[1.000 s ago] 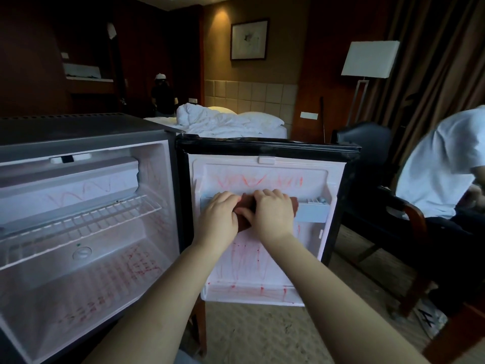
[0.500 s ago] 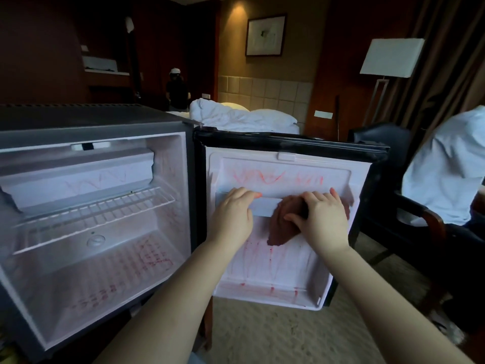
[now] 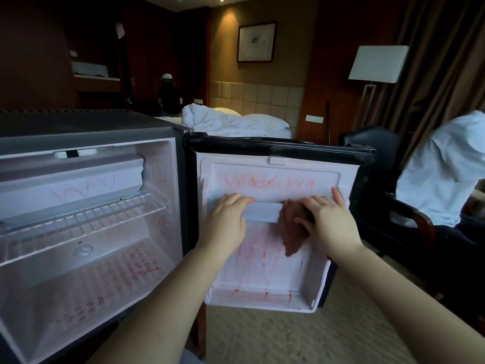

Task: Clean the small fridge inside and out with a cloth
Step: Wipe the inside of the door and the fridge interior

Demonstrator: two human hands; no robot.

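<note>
The small fridge [image 3: 86,132] stands open, its white inside streaked with red marks on the floor, walls and freezer box. Its door [image 3: 275,269] swings out to the right, with red scribbles above and below the door shelf rail [image 3: 262,212]. My left hand [image 3: 225,222] grips the left part of that rail, fingers curled over its top. My right hand [image 3: 328,222] presses a reddish-brown cloth [image 3: 291,232] against the right part of the rail, fingers spread. A corner of the cloth hangs down over the door panel.
A wire shelf [image 3: 86,219] crosses the fridge interior. A person in a white shirt [image 3: 443,174] sits in a dark chair at the right. An unmade bed [image 3: 231,122], a floor lamp [image 3: 375,64] and another person [image 3: 168,95] are farther back. Beige carpet [image 3: 275,337] lies below the door.
My right hand has slid the cloth from the middle of the rail to its right part. My left hand has stayed on the rail's left part. The view has shifted slightly.
</note>
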